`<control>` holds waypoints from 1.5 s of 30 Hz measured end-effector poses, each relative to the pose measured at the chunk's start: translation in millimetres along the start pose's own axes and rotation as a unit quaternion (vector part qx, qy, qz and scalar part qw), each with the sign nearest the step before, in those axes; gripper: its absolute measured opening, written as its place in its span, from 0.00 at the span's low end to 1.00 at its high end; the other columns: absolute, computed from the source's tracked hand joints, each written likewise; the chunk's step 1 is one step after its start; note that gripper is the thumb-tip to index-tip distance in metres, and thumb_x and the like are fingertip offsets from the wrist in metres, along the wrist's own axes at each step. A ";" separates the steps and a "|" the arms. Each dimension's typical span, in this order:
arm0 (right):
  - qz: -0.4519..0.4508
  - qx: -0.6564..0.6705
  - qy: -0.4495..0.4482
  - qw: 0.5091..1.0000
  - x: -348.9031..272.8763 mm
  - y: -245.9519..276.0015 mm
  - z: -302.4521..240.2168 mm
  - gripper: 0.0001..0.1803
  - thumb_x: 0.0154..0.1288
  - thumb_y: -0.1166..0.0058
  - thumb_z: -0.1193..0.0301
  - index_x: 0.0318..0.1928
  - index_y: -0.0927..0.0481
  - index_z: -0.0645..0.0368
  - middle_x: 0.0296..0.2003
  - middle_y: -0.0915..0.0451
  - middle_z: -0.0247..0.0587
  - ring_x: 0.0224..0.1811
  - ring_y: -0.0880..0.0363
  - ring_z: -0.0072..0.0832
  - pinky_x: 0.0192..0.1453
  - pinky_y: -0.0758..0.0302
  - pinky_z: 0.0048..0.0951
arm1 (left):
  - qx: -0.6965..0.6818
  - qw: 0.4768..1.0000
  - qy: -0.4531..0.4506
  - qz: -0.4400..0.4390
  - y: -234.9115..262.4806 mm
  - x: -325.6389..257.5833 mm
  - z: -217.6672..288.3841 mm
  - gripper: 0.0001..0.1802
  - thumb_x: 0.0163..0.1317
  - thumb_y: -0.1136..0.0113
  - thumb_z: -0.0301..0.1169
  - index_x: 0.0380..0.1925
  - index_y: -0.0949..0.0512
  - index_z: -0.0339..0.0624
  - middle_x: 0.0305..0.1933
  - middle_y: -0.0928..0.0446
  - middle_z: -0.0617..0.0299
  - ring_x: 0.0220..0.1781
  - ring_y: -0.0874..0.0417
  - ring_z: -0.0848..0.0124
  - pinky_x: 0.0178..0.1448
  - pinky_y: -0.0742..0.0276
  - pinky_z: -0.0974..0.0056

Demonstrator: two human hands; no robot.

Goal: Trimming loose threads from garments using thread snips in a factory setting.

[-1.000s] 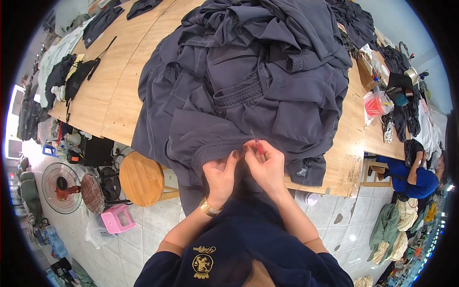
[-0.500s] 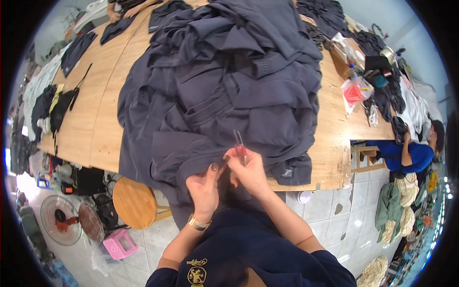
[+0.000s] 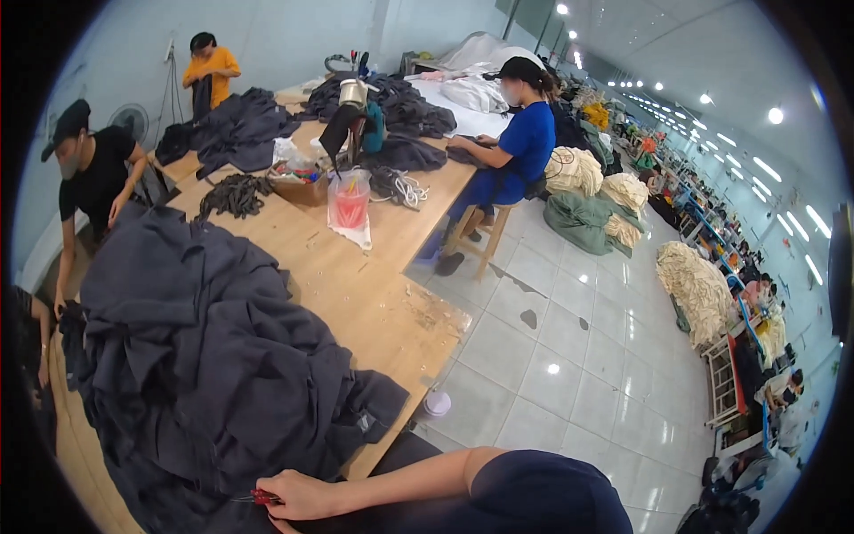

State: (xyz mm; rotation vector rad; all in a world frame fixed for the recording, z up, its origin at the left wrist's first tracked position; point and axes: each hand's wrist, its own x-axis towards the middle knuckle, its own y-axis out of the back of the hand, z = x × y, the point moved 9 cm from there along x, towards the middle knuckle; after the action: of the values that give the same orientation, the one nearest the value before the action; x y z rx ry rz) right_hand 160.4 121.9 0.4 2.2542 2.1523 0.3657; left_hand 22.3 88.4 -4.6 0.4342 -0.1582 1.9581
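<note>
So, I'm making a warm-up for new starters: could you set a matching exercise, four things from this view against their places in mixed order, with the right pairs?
Things:
1. red-handled tool
2. large dark garment pile
3. wooden stool
4. pink-red plastic bag

Places:
A. under the co-worker in blue
B. in the person's right hand
C. beside the brown box
D. at the picture's lower left

Pairs: 1-B, 2-D, 3-A, 4-C

From head height, the fisheye looks down across the table [image 3: 331, 283], apparently facing rightward.
</note>
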 end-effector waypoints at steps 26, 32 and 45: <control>-0.089 0.278 -0.232 0.928 -7.7 2.7 10.7 0.04 0.61 0.49 0.77 0.36 0.25 0.62 0.18 0.25 0.33 0.12 0.32 0.16 0.14 0.37 0.20 | -0.436 0.816 0.377 -0.040 -32.1 -3.7 -37.4 0.05 0.64 0.49 0.23 0.29 0.25 0.40 0.31 0.25 0.66 0.33 0.24 0.78 0.52 0.23 0.59; -0.053 0.135 -0.116 0.983 -13.8 -0.8 6.7 0.03 0.65 0.48 0.76 0.36 0.25 0.62 0.19 0.31 0.22 0.16 0.43 0.07 0.19 0.47 0.12 | -0.505 0.741 0.441 0.025 -10.9 -11.6 -38.7 0.03 0.65 0.47 0.26 0.31 0.27 0.42 0.36 0.23 0.63 0.38 0.22 0.73 0.58 0.24 0.54; -0.042 -0.026 -0.084 0.995 -20.4 -7.4 -4.5 0.05 0.59 0.45 0.80 0.36 0.21 0.67 0.25 0.24 0.23 0.22 0.37 0.05 0.22 0.42 0.11 | -0.419 0.862 0.285 0.037 -3.1 -10.4 -25.3 0.09 0.62 0.41 0.25 0.39 0.27 0.31 0.39 0.22 0.56 0.40 0.20 0.70 0.50 0.22 0.62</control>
State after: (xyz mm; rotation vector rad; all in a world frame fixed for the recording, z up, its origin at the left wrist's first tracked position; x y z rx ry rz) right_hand 151.7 101.5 0.2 2.0768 2.1181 0.2188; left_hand 23.1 88.5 -32.1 -0.7260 -0.6116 1.7979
